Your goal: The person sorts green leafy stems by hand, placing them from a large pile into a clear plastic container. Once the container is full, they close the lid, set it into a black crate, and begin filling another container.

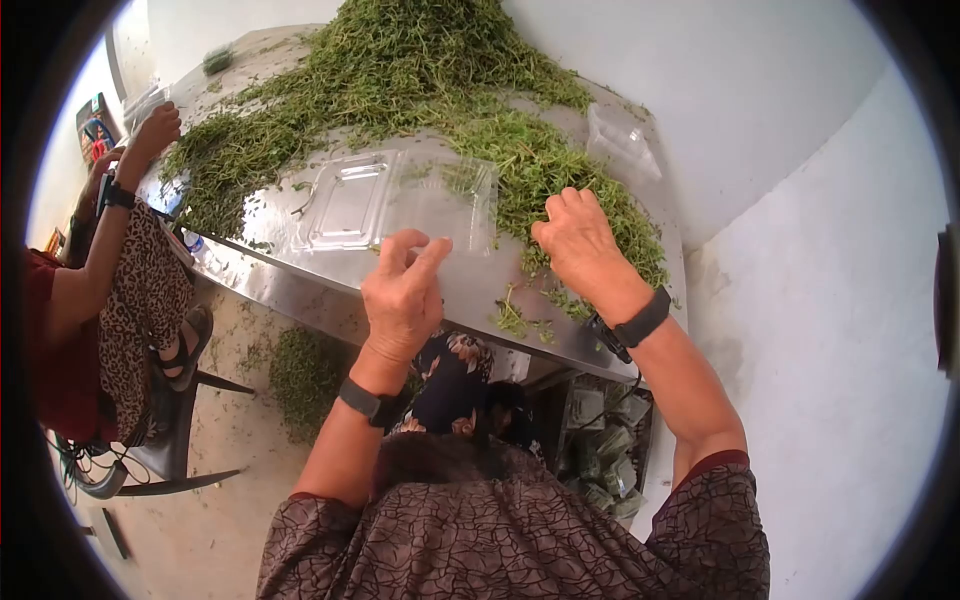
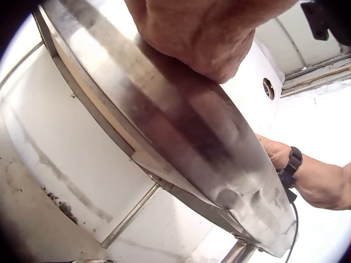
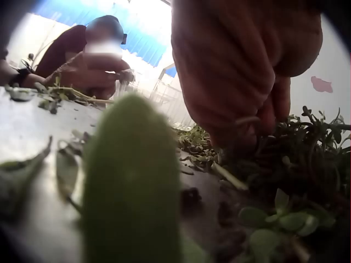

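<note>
Open flat at the centre of the shiny metal bench (image 1: pixel 460 290): clear plastic hinged box (image 1: pixel 435 205), long axis nine to three o'clock. At its six, left hand (image 1: pixel 403 305), fingers loosely bent, thumb apart. Toward three, right hand (image 1: pixel 587 250), fingers bunched against green leafy stems (image 1: pixel 520 150); cannot tell whether pinching any.

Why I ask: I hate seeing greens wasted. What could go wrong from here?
The loose sprigs near the front edge of the table could be brushed off onto the floor.
The clear container lies open beside the left hand, so a careless knock might shift it.
The cable hanging by the right wrist might catch on the table edge or drag greens as the arm moves.
</note>
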Available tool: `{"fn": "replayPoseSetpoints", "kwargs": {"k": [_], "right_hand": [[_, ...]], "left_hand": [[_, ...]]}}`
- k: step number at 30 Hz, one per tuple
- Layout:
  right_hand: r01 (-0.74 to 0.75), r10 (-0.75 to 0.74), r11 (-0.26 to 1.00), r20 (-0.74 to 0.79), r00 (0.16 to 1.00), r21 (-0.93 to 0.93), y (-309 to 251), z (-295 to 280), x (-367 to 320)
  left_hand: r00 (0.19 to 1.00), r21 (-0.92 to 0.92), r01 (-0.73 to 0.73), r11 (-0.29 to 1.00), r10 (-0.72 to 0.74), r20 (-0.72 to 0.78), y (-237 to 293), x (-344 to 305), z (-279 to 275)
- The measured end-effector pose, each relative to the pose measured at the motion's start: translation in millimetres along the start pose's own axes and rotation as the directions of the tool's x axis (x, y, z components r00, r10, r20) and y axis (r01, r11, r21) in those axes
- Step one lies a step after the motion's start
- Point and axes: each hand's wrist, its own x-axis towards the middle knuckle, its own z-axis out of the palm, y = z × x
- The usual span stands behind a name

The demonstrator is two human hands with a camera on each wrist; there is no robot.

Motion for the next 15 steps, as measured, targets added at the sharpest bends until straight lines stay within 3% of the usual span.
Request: {"fn": "replayPoseSetpoints", "kwargs": {"k": [3,6,8,9,11,12,14,15], "right_hand": [[0.022,-0.021,0.997,0.006,1.0,-0.078,3.8,4.6,4.2],[-0.031,0.039,0.997,-0.116,0.992,0.074,13.1,-0.3,4.3],[-0.137,0.242,0.9,-0.213,0.947,0.415,19.8,-3.9,2.7],[-0.139,0.245,0.9,-0.214,0.946,0.413,21.8,-7.8,1.8],[-0.128,0.412,0.679,-0.23,0.882,0.723,25.6,-18.1,-0.2],[-0.13,0.414,0.68,-0.231,0.88,0.721,28.0,-21.2,-1.5],[-0.16,0.587,0.221,0.0,0.809,0.962,32.7,-26.9,-4.9],[-0.16,0.59,0.224,-0.003,0.807,0.961,34.3,-30.8,-7.4]], "left_hand": [[1.0,0.008,0.0,1.0,0.0,0.0,0.8,0.5,0.0],[1.0,0.0,-0.002,1.0,0.002,-0.004,1.7,1.0,-0.7],[1.0,-0.004,-0.003,1.0,0.003,-0.009,1.9,1.3,-0.2],[1.0,0.004,-0.005,1.0,0.005,-0.009,1.4,1.0,0.1],[1.0,0.01,-0.01,1.0,0.01,-0.008,1.6,0.7,0.6],[1.0,0.004,-0.002,1.0,0.003,-0.008,2.1,0.9,0.4],[1.0,-0.005,0.002,1.0,-0.002,-0.007,2.4,0.2,0.3],[1.0,-0.001,0.001,1.0,-0.001,-0.005,2.1,-0.2,0.3]]}}
